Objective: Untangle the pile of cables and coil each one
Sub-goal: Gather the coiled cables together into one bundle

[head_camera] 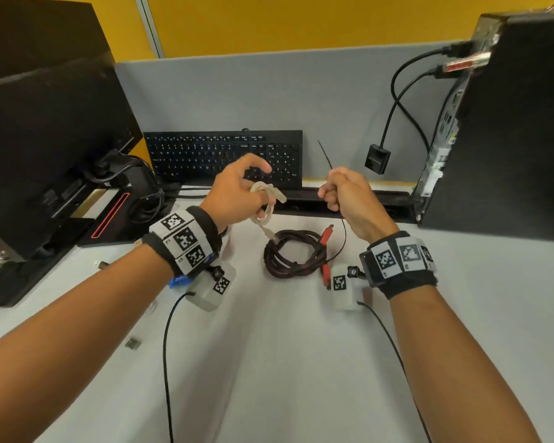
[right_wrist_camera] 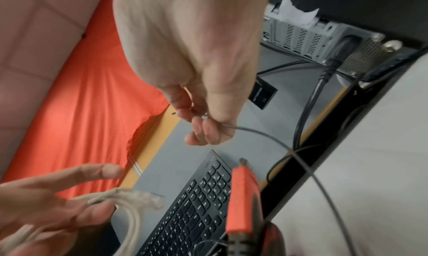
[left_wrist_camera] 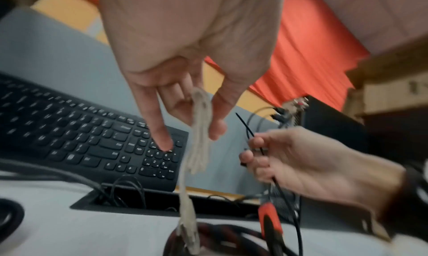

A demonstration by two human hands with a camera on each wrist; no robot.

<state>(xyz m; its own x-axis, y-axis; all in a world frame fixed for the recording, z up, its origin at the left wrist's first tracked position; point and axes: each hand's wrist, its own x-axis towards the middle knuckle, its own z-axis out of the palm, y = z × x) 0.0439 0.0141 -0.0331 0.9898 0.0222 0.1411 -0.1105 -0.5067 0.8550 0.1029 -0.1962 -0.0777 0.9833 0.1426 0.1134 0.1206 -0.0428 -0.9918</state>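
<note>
The left hand (head_camera: 237,193) holds a small coil of pale translucent cable (head_camera: 264,203) looped over its fingers, in the air above the middle of the desk (head_camera: 285,362), while the right hand (head_camera: 349,196) is clenched around a thin black wire (head_camera: 344,238) that hangs down to the desk. Under both hands, a dark braided cable with red plugs (head_camera: 293,254) lies coiled on the pale grey surface. At the desk's far edge a black keyboard (head_camera: 224,158) leans on a grey partition (head_camera: 269,91) under a yellow wall; a monitor (head_camera: 45,139) stands at the left edge and a computer tower (head_camera: 509,123) at the right edge.

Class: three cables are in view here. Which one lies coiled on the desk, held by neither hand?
The dark braided cable with red plugs. The left hand holds the pale cable; the right hand grips the thin black cable.
</note>
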